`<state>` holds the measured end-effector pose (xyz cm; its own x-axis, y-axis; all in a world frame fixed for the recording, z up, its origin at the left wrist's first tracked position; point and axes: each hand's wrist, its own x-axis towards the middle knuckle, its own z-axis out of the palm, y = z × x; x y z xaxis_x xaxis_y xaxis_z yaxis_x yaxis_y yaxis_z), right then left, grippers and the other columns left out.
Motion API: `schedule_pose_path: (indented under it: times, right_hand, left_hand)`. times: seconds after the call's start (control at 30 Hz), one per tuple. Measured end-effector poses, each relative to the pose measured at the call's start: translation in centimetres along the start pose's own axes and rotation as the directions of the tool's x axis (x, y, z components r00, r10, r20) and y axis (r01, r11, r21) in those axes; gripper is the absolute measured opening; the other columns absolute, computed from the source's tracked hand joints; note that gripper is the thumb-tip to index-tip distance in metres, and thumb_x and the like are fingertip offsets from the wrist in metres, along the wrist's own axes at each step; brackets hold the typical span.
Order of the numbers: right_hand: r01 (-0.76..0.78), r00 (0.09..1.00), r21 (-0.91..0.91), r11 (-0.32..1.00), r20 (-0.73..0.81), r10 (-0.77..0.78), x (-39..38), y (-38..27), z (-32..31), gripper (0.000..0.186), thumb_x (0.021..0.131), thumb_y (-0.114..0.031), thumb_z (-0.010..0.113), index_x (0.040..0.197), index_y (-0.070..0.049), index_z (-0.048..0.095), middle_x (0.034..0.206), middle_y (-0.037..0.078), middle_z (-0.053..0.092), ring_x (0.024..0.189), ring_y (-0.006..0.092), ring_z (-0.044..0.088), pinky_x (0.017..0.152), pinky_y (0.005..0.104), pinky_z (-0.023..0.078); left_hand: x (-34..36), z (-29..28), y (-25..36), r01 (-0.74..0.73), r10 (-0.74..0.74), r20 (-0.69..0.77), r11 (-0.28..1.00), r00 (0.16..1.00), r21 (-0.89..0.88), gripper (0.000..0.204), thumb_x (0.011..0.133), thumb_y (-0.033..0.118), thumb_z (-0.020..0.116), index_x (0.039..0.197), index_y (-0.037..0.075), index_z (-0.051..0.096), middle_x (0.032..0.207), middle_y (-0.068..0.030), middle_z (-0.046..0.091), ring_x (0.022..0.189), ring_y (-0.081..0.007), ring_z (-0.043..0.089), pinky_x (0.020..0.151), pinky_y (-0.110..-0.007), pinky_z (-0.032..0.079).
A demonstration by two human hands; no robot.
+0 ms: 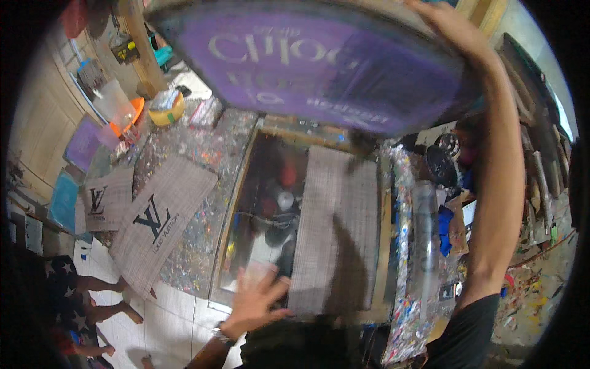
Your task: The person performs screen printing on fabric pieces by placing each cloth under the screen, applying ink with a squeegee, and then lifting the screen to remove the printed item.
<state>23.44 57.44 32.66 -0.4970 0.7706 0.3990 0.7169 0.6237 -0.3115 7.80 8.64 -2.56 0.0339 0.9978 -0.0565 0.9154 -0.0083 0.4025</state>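
Observation:
My right hand (439, 18) is raised at the top, its fingers closed over the far upper edge of a screen-printing frame (283, 67). The frame is tilted up, with purple mesh and pale lettering on it. Below it, a grey-beige woven fabric strip (335, 184) lies on a glass plate (264, 227) set in a wooden surround. My left hand (258, 298), fingers spread, is beside the strip's near left corner and holds nothing. Whether it touches the glass I cannot tell. Shadow falls across part of the strip.
Two printed fabric pieces (184, 184) lie left on the paint-spattered table (215, 141). A yellow tub (167, 114) and an orange item (136, 114) stand beyond. A clear plastic roll (424, 227) lies right. Another person's legs (114, 304) show at lower left.

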Motion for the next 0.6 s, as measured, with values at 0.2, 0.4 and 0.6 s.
schedule_pose_path:
  times: [0.2,0.4,0.6]
  right_hand:
    - [0.056,0.998,-0.2,0.978,0.031,-0.051,-5.9,-8.0,-0.3,0.079,0.081,-0.075,0.051,0.106,-0.005,0.075,0.118,0.027,0.067,0.115,0.0426,0.063,0.098,0.047,0.049]
    - [0.016,0.997,-0.187,0.982,-0.069,-0.03,-10.2,-9.1,-0.1,0.069,0.083,-0.066,0.055,0.103,-0.003,0.075,0.105,0.025,0.071,0.102,0.0409,0.069,0.093,0.0475,0.051]
    - [0.168,0.952,-0.215,0.962,-0.219,-0.215,-18.7,-10.4,3.0,0.055,0.088,-0.051,0.052,0.09,0.0,0.073,0.08,0.019,0.071,0.082,0.0351,0.07,0.081,0.0522,0.043]
  left_hand:
    - [0.7,6.2,0.7,-0.188,0.186,0.033,0.978,0.982,0.087,0.076,0.086,0.074,0.052,0.148,0.03,0.046,0.158,-0.0134,0.035,0.147,-0.0337,0.03,0.115,-0.066,0.014]
    - [1.3,5.8,1.7,-0.174,0.166,0.062,0.966,0.984,0.188,0.076,0.087,0.072,0.054,0.15,0.032,0.043,0.16,-0.0129,0.031,0.149,-0.0331,0.027,0.115,-0.066,0.016]
    - [1.5,0.6,2.3,-0.201,0.171,-0.256,0.975,0.952,-0.097,0.097,0.083,0.065,0.066,0.155,0.009,0.031,0.161,-0.0262,0.02,0.15,-0.042,0.02,0.116,-0.062,0.021]
